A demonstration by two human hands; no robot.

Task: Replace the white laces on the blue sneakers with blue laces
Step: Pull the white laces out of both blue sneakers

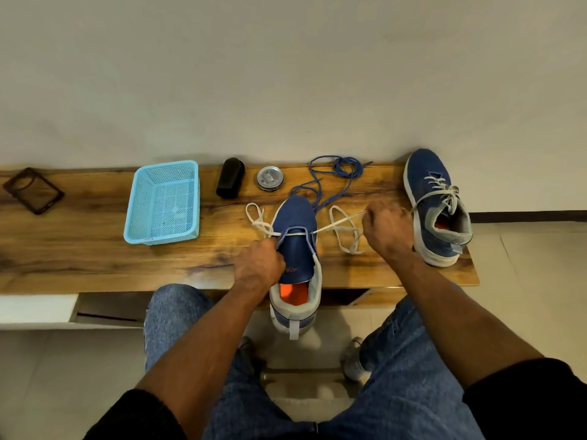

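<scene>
A blue sneaker (pixel 297 236) lies toe away from me at the front edge of the wooden bench (pixel 95 255), its heel hanging over the edge. A white lace (pixel 341 222) runs through only its farthest eyelets, with loose ends trailing to both sides. My left hand (pixel 260 263) grips the sneaker's left side by the tongue. My right hand (pixel 389 231) pinches the right end of the white lace and holds it taut. Blue laces (pixel 336 169) lie tangled behind the sneaker. The second blue sneaker (pixel 436 208), fully laced in white, stands at the right end.
A light blue plastic basket (pixel 163 203) sits left of the sneaker. Behind it are a black cylinder (pixel 231 182) and a round silver tin (pixel 270 178). A dark phone case (pixel 33 190) lies at the far left. A wall runs behind the bench. My knees are under its front edge.
</scene>
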